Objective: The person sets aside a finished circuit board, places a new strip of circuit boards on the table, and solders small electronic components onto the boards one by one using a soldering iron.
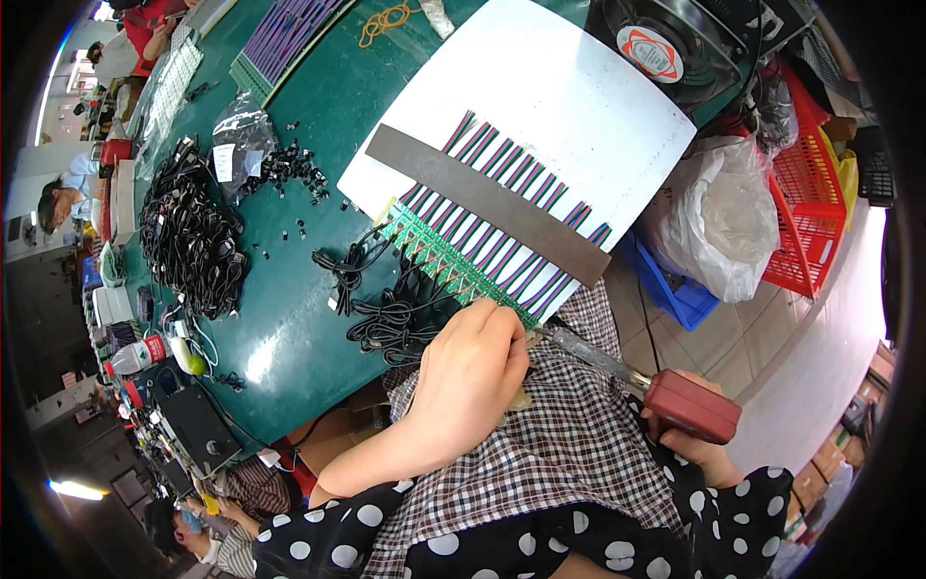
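Observation:
My left hand [473, 362] is closed over the near end of a green circuit-board strip [453, 261], its fingertips hidden, so I cannot make out what they grip. Rows of multicoloured ribbon wires [482, 224] run from the strip under a flat brown bar [492, 203] on a white board [550, 77]. Coiled black cables [400, 314] lie along the strip's other side. To the right, my right hand [690, 439] is wrapped round a dark red gun-shaped tool [690, 405] with a long grey barrel. Its tip points at the strip's near end, close to my left hand.
A heap of black cables [193, 232] and scattered small black parts [294, 169] lie left on the green table [309, 280]. A black fan [666, 48] stands at the far right. Beyond the table edge are a white plastic bag [719, 212] and red basket [810, 212]. Other people sit left.

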A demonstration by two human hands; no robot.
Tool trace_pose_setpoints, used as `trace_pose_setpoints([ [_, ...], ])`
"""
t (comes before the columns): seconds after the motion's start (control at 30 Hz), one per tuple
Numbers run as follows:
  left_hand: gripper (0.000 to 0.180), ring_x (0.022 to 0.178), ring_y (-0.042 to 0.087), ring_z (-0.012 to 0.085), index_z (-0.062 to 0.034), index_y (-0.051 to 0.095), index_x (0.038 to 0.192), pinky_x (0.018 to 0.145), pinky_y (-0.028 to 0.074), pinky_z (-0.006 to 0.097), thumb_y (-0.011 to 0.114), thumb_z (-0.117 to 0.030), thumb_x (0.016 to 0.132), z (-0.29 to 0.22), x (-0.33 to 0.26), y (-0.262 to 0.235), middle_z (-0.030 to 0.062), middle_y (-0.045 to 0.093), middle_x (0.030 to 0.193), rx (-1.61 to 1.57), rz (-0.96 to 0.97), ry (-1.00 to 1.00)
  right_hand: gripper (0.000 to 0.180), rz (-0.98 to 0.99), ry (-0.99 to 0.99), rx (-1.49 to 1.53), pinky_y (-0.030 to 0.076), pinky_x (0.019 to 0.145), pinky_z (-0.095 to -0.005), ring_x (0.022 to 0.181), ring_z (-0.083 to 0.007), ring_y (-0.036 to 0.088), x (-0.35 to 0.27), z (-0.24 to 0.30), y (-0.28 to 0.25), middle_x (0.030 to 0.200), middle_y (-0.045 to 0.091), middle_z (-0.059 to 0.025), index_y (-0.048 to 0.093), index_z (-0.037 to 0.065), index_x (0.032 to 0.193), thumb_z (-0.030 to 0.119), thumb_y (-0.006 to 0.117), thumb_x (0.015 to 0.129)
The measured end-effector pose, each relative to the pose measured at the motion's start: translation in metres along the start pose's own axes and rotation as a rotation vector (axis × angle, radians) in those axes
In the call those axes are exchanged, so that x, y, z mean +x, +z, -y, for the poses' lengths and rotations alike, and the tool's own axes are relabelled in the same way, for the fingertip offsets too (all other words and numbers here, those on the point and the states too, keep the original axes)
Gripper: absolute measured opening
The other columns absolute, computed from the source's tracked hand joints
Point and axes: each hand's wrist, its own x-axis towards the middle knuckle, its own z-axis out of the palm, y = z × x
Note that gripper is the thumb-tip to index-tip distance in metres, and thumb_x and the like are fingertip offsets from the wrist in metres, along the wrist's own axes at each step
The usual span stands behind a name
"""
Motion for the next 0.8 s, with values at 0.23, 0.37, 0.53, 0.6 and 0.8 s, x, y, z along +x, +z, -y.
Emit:
trace_pose_setpoints([
  [0.23, 0.012, 0.07, 0.058, 0.0317, -0.0009, 0.056, 0.081, 0.06, 0.046, 0.039, 0.065, 0.002, 0.075, -0.001, 0.002, -0.001, 0.0118, 0.057, 0.077, -0.013, 0.02, -0.017, 0.041, -0.054, -0.237, -0.245, 0.048, 0.058, -0.0311, 0.066, -0.0208, 0.062, 0.01, 0.0, 0.004, 0.08, 0.063, -0.0086, 0.065, 0.003, 0.085, 0.043, 0.072, 0.077],
  [0.37, 0.012, 0.07, 0.058, 0.0318, -0.0006, 0.055, 0.081, 0.06, 0.046, 0.039, 0.065, 0.002, 0.075, -0.002, 0.002, -0.001, 0.012, 0.057, 0.077, -0.021, 0.02, -0.031, 0.039, -0.031, -0.207, -0.231, 0.048, 0.059, -0.0315, 0.067, -0.0223, 0.062, 0.012, 0.003, 0.005, 0.08, 0.063, -0.0087, 0.064, 0.003, 0.082, 0.041, 0.072, 0.076],
  [0.53, 0.012, 0.069, 0.058, 0.0319, -0.0005, 0.055, 0.081, 0.06, 0.046, 0.04, 0.065, 0.001, 0.074, -0.002, 0.002, -0.001, 0.0121, 0.057, 0.077, 0.0, 0.017, -0.029, 0.044, -0.008, -0.293, -0.451, 0.05, 0.06, -0.0304, 0.068, -0.0231, 0.065, 0.012, 0.001, 0.003, 0.082, 0.066, -0.0097, 0.062, 0.0, 0.093, 0.036, 0.077, 0.073],
  [0.6, 0.012, 0.069, 0.058, 0.032, -0.0006, 0.055, 0.081, 0.06, 0.046, 0.04, 0.065, 0.001, 0.074, -0.002, 0.002, 0.0, 0.012, 0.057, 0.077, 0.007, 0.018, -0.032, 0.059, 0.056, -0.378, -0.503, 0.052, 0.063, -0.029, 0.069, -0.0237, 0.068, 0.012, -0.001, -0.004, 0.084, 0.069, -0.0108, 0.059, -0.006, 0.11, 0.033, 0.081, 0.072],
  [0.8, 0.013, 0.07, 0.058, 0.0324, -0.0009, 0.055, 0.08, 0.061, 0.046, 0.04, 0.065, 0.001, 0.074, -0.002, 0.002, 0.001, 0.012, 0.056, 0.078, 0.014, 0.016, -0.038, 0.058, 0.002, -0.198, -0.072, 0.049, 0.055, -0.0267, 0.058, -0.0198, 0.064, 0.005, -0.005, -0.005, 0.07, 0.064, -0.0067, 0.059, -0.007, 0.114, 0.035, 0.078, 0.078],
])
